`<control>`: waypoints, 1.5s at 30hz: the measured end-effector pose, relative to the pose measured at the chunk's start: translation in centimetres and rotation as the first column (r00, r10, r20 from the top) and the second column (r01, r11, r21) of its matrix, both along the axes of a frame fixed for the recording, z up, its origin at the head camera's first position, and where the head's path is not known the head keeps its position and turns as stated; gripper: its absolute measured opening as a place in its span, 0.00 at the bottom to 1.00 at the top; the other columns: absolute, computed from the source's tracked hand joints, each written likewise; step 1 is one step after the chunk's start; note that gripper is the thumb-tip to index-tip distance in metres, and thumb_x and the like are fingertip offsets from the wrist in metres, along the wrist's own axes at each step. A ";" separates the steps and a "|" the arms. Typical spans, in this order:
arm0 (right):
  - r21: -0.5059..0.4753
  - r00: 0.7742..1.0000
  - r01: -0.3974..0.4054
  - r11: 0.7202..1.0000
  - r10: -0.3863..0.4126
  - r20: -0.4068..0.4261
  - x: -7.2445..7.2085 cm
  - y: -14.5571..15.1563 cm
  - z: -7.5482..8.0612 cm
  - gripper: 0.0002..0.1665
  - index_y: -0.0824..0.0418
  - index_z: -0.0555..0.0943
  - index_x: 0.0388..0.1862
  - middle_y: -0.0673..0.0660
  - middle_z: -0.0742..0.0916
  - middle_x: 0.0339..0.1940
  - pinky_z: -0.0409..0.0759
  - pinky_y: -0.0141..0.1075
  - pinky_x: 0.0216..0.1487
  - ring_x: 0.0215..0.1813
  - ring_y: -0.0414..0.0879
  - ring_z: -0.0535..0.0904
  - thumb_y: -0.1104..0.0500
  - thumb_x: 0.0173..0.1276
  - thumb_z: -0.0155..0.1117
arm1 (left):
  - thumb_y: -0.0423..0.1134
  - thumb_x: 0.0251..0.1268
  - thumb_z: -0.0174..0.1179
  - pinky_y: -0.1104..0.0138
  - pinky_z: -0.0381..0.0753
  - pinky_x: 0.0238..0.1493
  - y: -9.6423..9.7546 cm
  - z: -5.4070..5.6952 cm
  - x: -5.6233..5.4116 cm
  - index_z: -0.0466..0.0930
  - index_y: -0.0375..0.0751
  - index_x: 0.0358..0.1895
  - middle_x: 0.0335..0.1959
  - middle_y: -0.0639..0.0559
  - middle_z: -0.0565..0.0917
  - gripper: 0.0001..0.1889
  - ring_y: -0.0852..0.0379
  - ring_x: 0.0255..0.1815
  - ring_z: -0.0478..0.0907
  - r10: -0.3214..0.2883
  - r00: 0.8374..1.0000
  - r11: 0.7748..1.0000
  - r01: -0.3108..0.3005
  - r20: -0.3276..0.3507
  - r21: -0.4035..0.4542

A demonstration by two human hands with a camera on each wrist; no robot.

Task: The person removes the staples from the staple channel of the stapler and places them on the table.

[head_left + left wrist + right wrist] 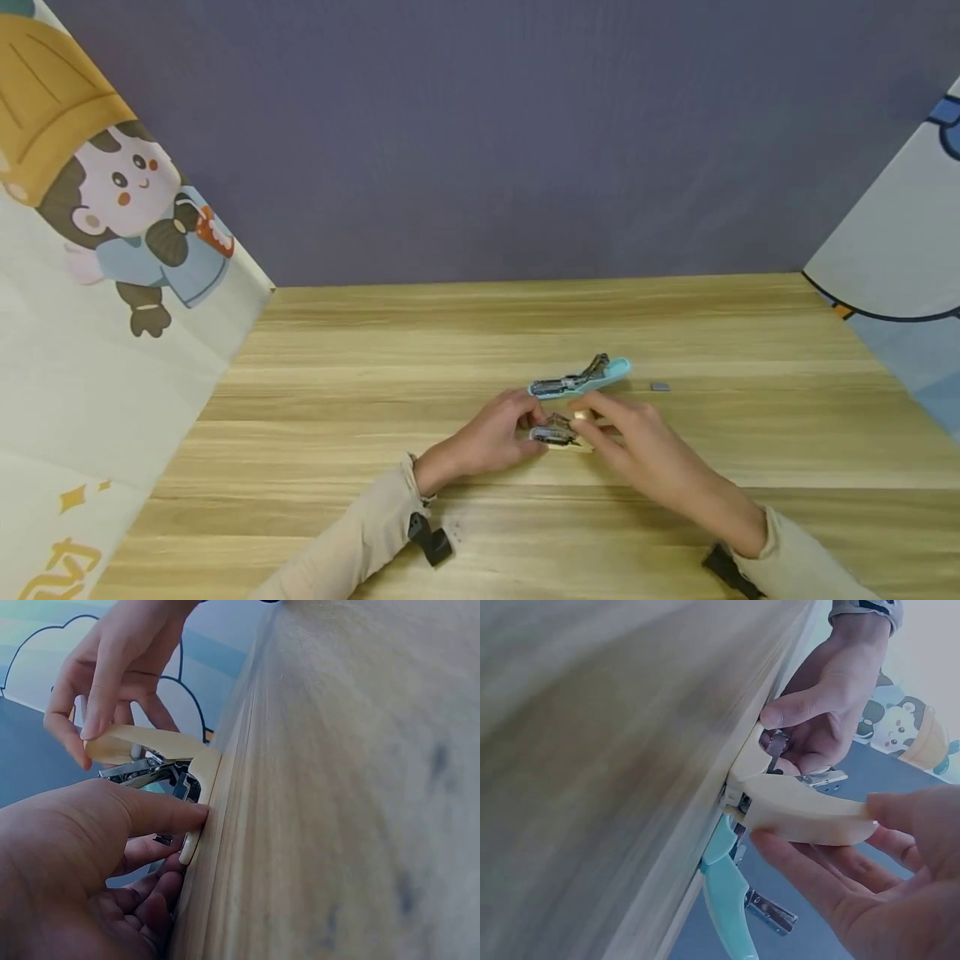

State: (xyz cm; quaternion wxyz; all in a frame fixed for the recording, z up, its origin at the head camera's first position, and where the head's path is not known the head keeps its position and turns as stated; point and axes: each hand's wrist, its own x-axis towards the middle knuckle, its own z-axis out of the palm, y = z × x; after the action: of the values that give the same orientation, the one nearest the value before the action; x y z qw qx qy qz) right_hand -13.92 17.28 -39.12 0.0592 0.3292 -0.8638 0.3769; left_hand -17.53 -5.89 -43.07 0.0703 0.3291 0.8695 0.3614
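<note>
A cream stapler (802, 808) stands opened on the table, its top cover raised and its metal magazine exposed between cover and base. My left hand (491, 433) holds the base (204, 774) at its front end, thumb on one side and fingers on the other. With thumb and fingers, my right hand (648, 446) pinches the free end of the raised cover (150, 739). Just behind both hands, a teal stapler (618, 368) lies opened on the table, its metal parts folded up.
A small grey strip (660, 387), like a row of staples, lies right of the teal stapler. The wood-grain table (375, 358) meets a dark back panel (525, 150). Printed cartoon panels (135, 217) flank it on both sides.
</note>
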 end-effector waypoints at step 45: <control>-0.426 0.871 -0.127 0.896 0.306 0.384 -1.4 4.5 -1.4 0.09 0.70 0.75 0.51 0.69 0.84 0.50 0.85 0.46 0.45 0.49 0.54 0.84 0.70 0.75 0.55 | 0.33 0.52 0.75 0.72 0.76 0.42 0.0 -0.3 1.2 0.82 0.41 0.38 0.35 0.55 0.80 0.12 0.58 0.37 0.75 -0.029 1.000 0.998 0.028 0.008 0.064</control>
State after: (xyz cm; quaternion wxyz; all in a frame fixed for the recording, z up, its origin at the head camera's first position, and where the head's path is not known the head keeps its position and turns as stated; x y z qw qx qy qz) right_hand -15.32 21.78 -40.48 -0.1176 0.3134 -0.7192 0.6088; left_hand -16.33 -5.84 -43.40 0.0687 0.3418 0.8526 0.3893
